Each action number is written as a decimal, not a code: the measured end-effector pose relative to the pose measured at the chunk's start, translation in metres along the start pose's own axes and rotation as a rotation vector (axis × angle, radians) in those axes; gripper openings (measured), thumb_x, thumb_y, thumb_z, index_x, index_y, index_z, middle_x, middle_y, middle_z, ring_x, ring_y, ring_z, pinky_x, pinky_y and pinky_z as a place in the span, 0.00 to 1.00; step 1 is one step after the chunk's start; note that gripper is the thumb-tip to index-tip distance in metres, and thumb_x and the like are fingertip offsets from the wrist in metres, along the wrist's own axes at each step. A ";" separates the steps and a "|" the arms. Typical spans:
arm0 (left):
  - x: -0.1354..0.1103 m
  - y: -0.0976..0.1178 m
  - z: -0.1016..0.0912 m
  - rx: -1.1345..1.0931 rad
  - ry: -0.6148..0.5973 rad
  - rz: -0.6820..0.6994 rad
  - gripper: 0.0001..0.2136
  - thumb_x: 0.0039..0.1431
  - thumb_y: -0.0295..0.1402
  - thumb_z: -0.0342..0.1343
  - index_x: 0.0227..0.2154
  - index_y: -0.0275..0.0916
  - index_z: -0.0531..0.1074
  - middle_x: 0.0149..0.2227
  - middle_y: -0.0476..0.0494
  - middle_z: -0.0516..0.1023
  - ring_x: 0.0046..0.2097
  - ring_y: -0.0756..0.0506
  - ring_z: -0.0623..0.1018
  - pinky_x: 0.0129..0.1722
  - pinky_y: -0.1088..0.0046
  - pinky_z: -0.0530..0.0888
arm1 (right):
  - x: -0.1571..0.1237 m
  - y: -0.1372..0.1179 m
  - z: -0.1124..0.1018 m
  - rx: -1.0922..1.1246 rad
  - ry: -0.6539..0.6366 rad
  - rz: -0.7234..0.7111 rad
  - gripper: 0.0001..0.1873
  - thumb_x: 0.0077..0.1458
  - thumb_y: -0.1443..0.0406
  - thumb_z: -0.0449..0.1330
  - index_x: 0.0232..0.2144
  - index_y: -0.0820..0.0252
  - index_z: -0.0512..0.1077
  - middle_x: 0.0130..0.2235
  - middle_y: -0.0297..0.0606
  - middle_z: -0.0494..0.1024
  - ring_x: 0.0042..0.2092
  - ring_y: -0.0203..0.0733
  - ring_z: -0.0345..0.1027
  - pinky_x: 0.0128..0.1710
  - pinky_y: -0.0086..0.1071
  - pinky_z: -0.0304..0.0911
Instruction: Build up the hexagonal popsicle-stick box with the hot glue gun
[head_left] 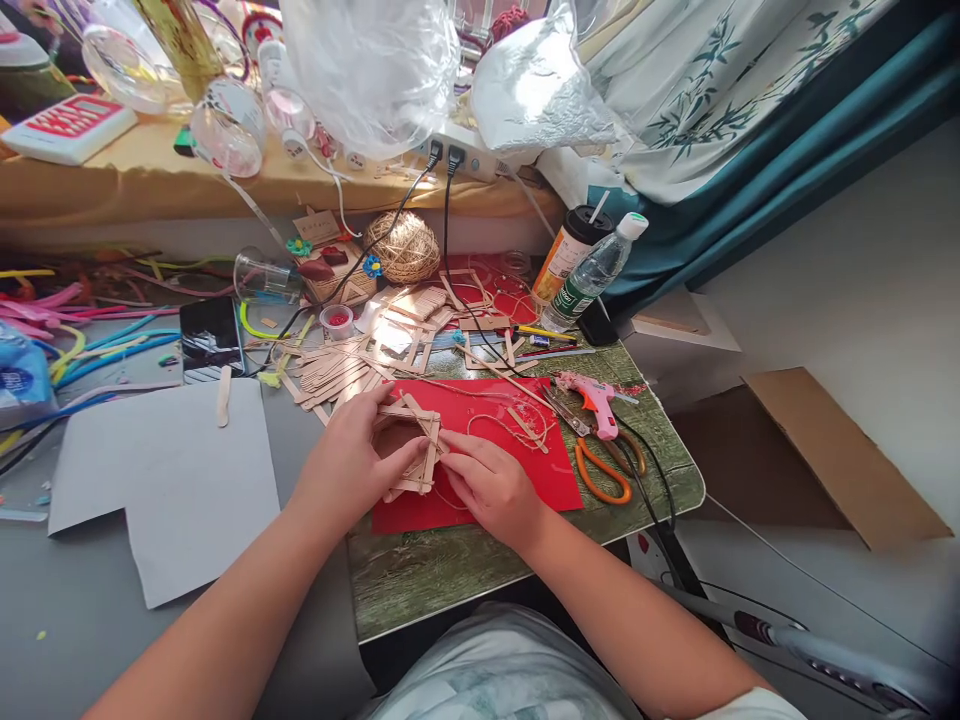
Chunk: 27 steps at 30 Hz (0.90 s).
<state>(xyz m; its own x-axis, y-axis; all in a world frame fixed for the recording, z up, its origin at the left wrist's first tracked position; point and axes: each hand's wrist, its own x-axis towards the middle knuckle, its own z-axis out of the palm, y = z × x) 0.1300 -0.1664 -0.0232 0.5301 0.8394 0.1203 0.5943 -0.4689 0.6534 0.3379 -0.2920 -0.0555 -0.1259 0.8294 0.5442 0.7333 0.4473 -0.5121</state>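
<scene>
My left hand [352, 450] is closed around a small open box of wooden craft sticks [430, 455], thumb across its near side and fingers at the back. On the box's right edge, my right hand [491, 485] has its fingertips pinched together; whether a bit of string is between them is hidden. The box is held tilted above a red sheet [562, 470]. Thin twine [480, 418] curls over the sheet, with a short stick piece [528, 428]. Right of the sheet lie orange-handled scissors [602, 473] and a pink glue gun [598, 400].
Loose craft sticks [341, 370] are heaped behind the box. A water bottle [592, 275] and a drink cup [568, 250] stand at the back right. Grey-white card [187, 450] and a phone [211, 335] lie left. Black cords [656, 485] hang over the right table edge.
</scene>
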 end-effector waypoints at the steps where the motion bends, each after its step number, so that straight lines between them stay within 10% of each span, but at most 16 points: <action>1: 0.000 -0.001 0.000 0.010 0.002 0.013 0.35 0.62 0.51 0.65 0.67 0.43 0.64 0.61 0.34 0.76 0.62 0.31 0.76 0.60 0.49 0.75 | -0.001 0.000 0.002 0.004 0.014 0.018 0.19 0.68 0.73 0.59 0.57 0.53 0.74 0.62 0.50 0.79 0.62 0.48 0.76 0.60 0.45 0.76; 14: 0.002 0.000 -0.004 -0.025 0.016 0.081 0.31 0.59 0.48 0.68 0.61 0.44 0.68 0.56 0.37 0.77 0.58 0.34 0.78 0.57 0.52 0.76 | 0.013 -0.017 -0.002 0.277 0.113 0.237 0.08 0.65 0.69 0.64 0.42 0.53 0.82 0.47 0.44 0.83 0.48 0.44 0.80 0.51 0.39 0.77; 21: 0.002 0.000 -0.005 -0.026 0.008 0.078 0.30 0.58 0.47 0.69 0.60 0.43 0.69 0.56 0.37 0.78 0.58 0.34 0.78 0.57 0.52 0.76 | 0.018 -0.023 0.012 0.479 0.217 0.608 0.04 0.57 0.66 0.69 0.30 0.55 0.79 0.44 0.41 0.80 0.46 0.45 0.78 0.50 0.39 0.75; 27: -0.001 0.001 -0.005 -0.013 0.026 0.133 0.31 0.58 0.47 0.70 0.61 0.44 0.68 0.56 0.38 0.78 0.58 0.34 0.78 0.58 0.53 0.76 | 0.014 -0.022 0.031 0.796 0.355 0.782 0.14 0.53 0.64 0.71 0.40 0.53 0.71 0.43 0.37 0.78 0.39 0.40 0.77 0.41 0.35 0.77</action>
<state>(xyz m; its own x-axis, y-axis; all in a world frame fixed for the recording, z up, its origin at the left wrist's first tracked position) 0.1272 -0.1661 -0.0195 0.5873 0.7772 0.2258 0.5119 -0.5728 0.6402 0.2996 -0.2800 -0.0570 0.4599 0.8879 -0.0125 -0.1122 0.0442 -0.9927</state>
